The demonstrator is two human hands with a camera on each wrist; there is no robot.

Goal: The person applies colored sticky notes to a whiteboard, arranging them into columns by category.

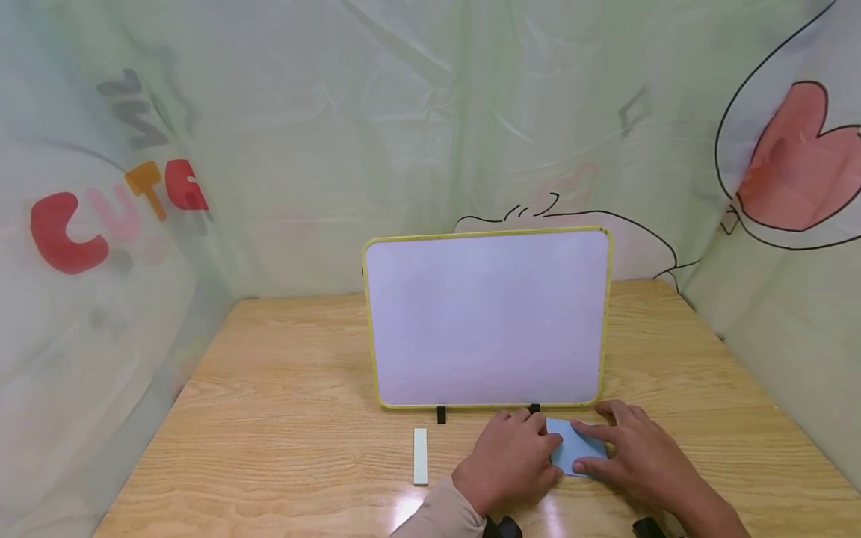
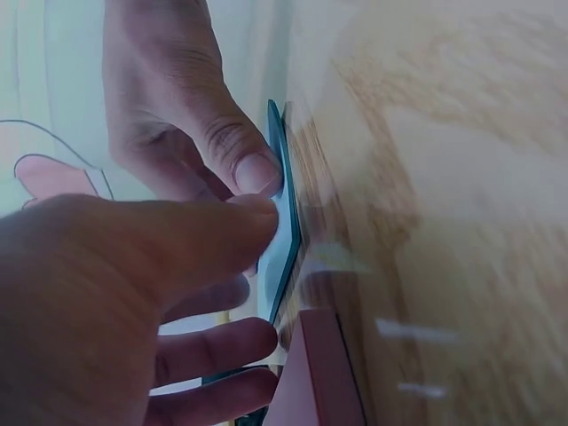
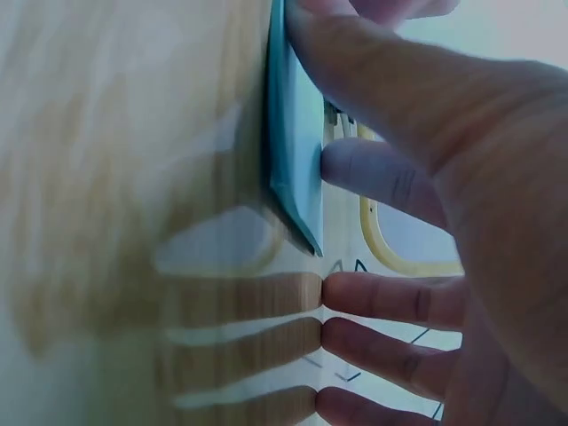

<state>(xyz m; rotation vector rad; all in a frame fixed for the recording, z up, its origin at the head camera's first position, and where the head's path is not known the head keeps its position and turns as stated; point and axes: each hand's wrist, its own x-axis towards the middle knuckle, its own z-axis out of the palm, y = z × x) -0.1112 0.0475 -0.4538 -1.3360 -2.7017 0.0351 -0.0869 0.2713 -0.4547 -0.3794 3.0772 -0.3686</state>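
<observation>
A small blue piece of folded paper (image 1: 572, 446) lies close over the tabletop, just in front of the whiteboard. My left hand (image 1: 513, 457) holds its left side, fingers bent and thumb at the edge. From the right, my right hand (image 1: 639, 457) grips it, thumb on the near part and index finger at the far edge. Both thumbs meet side by side on the blue paper (image 2: 282, 240) in the left wrist view. In the right wrist view, the other fingertips of my right hand (image 3: 417, 257) touch the table beyond the paper's corner (image 3: 302, 195).
A whiteboard (image 1: 487, 321) with a yellow frame stands on black feet behind my hands. Left of my left hand lies a pale narrow strip (image 1: 420, 456). A pinkish block (image 2: 311, 382) shows low in the left wrist view. Printed curtains (image 1: 303, 149) surround the wooden table (image 1: 282, 418).
</observation>
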